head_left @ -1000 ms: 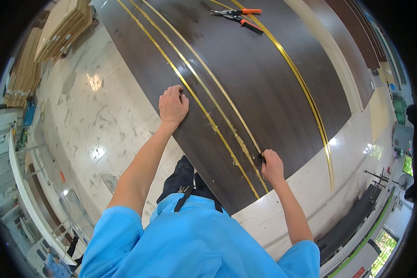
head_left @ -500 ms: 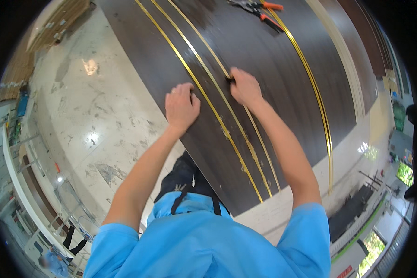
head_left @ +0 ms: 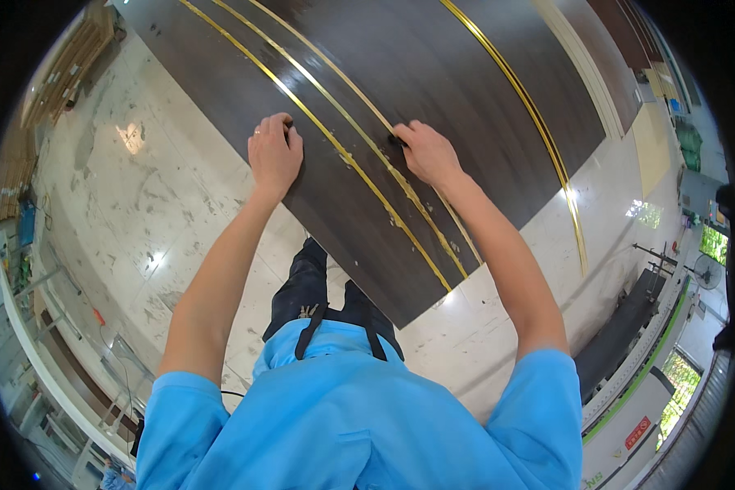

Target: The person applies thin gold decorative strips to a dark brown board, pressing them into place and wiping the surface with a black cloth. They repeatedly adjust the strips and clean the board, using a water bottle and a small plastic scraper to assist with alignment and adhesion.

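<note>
A large dark brown panel (head_left: pixel 351 237) lies before me with gold strips along it. My right hand (head_left: pixel 429 153) is closed round a small black object (head_left: pixel 396 140), mostly hidden by the fingers. That object rests at the thin right-hand strip (head_left: pixel 353 88) of a group of three. The middle strip (head_left: pixel 335 109) and the left strip (head_left: pixel 314 121) show rough, ragged yellowish edges toward the near end. By the panel's left edge, my left hand (head_left: pixel 275 157) has its fingers curled, with a ring on one. A dark spot shows at its fingertips; what it is cannot be made out.
Farther right, a shiny gold strip (head_left: pixel 539 118) crosses the panel and hangs past its near edge. Pale boards (head_left: pixel 584 69) border the right side. Stained tile floor (head_left: pixel 180 175) lies to the left, stacked boards (head_left: pixel 69 61) at far left. A long machine (head_left: pixel 637 392) stands at lower right.
My right hand has slid along the thin strip toward the panel's near end. The left hand has moved away from the strips to the left edge. Red-handled snips have left the view.
</note>
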`<state>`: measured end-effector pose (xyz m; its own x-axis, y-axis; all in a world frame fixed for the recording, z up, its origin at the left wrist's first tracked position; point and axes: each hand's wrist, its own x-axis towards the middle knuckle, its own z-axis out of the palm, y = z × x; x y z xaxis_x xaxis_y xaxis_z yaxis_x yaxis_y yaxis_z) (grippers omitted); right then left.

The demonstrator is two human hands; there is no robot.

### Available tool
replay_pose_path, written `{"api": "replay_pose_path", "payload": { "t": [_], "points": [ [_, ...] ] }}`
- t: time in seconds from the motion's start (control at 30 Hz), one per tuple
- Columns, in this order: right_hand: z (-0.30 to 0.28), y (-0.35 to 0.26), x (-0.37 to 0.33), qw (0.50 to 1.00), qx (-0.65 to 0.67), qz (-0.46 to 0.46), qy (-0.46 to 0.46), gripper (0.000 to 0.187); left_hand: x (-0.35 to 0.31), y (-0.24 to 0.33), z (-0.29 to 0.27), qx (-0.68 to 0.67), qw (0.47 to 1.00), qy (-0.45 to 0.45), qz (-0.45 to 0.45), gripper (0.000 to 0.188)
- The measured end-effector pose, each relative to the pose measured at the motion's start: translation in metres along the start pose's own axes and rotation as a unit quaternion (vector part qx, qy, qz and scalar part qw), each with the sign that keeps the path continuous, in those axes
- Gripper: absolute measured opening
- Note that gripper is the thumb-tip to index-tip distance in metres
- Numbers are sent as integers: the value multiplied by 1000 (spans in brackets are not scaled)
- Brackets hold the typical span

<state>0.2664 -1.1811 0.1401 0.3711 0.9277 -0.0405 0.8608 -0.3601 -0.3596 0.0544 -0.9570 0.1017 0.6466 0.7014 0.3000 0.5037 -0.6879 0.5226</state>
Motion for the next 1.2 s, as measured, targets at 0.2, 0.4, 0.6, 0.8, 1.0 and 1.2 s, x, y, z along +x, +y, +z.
{"api": "replay_pose_path", "payload": {
  "t": [0.2, 0.4, 0.6, 0.8, 1.0, 1.2],
  "points": [
    [-4, 23, -149, 999, -22, 36, -3, 27, -74, 48, 8, 0, 1000, -9, -15, 18],
    [-17, 38, -282, 996, -22, 82, -11, 30, -90, 61, 12, 15, 999, 18, -25, 18],
    [-9, 42, -284, 997, -30, 62, 18, 28, -90, 63, 13, 33, 999, 13, -37, 17],
    [-3, 40, -201, 999, -30, -13, 37, 23, -87, 64, 13, 40, 999, 4, -35, 17],
    [7, 30, -104, 997, -34, -57, 49, 24, -86, 66, 11, 32, 999, 10, -37, 17],
    [15, 16, -6, 997, -32, -63, 43, 24, -86, 65, 11, 32, 999, 12, -30, 17]
  ]
}}
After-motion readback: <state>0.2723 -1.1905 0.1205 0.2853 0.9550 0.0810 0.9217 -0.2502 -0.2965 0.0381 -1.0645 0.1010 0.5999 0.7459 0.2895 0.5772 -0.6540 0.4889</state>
